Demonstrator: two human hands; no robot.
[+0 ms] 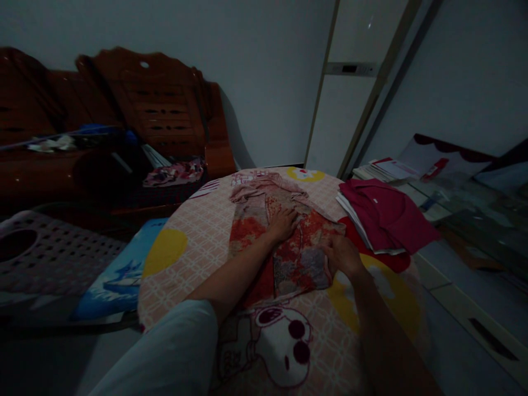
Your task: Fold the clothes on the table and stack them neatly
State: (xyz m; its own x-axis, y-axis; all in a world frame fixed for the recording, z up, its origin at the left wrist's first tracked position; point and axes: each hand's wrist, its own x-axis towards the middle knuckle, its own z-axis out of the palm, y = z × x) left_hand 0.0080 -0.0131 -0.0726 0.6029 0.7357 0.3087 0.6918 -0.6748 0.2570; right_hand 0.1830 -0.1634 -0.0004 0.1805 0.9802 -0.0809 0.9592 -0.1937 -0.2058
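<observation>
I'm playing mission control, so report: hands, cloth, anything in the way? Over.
Left hand on cloth. Right hand at cloth's right edge, grip unclear. Cloth spread on table, wrinkled. Pink pile at right, not covering it.

Support: round table (198,269) under a pale pink cloth (206,231), white lattice, yellow patches (165,252), cartoon-dog print (284,352) at near side | middle: thin red-and-grey patterned garment (303,267), spread, creased | right rim: folded fabric stack (383,212), magenta over white
</observation>
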